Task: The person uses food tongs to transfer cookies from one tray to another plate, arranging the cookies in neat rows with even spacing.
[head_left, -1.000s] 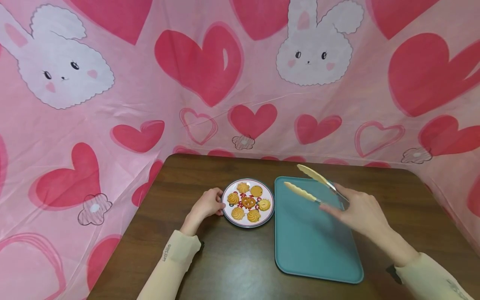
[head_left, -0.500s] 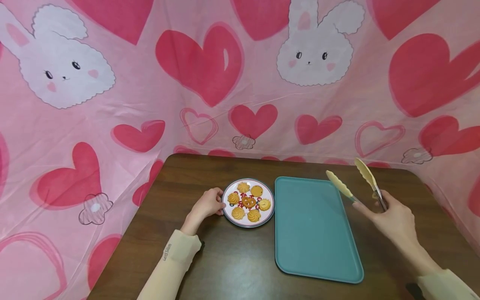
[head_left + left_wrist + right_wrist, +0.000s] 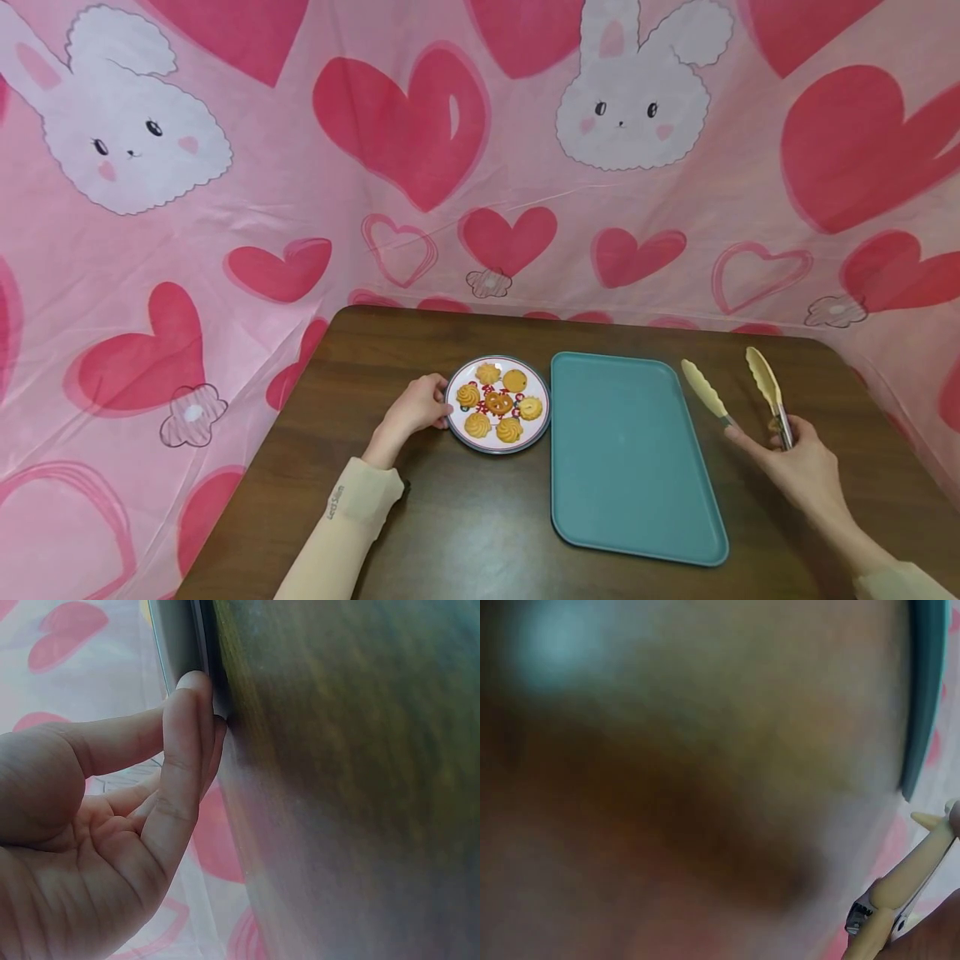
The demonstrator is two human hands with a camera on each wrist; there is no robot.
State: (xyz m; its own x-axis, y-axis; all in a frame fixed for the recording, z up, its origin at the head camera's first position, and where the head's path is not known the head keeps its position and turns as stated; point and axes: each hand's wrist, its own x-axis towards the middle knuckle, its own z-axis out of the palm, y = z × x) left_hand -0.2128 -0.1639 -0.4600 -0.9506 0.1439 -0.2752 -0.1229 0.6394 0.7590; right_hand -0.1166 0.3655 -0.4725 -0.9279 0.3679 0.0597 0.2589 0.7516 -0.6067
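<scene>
At the left side of a white round plate (image 3: 497,447), my left hand (image 3: 408,414) pinches the rim. In the left wrist view, the left hand (image 3: 112,817) has its thumb and fingertips at the plate's edge (image 3: 176,645). Several golden cookies (image 3: 477,426) ring a pretzel-shaped cookie (image 3: 498,403) on the plate. My right hand (image 3: 806,471) holds tongs (image 3: 765,382) with cream tips, spread apart with nothing between them, right of the teal tray. In the right wrist view, the hinge end of the tongs (image 3: 911,877) shows beside part of the hand.
A teal rectangular tray (image 3: 630,467) lies right beside the plate on the brown wooden table (image 3: 465,525). Behind and to the left hangs a pink cloth (image 3: 300,200) with hearts and rabbits, close to the table's far edge.
My right hand has carried the spread tongs rightward from above the tray to beyond its right edge, then slightly down and nearer. The left hand, plate and tray have stayed in place.
</scene>
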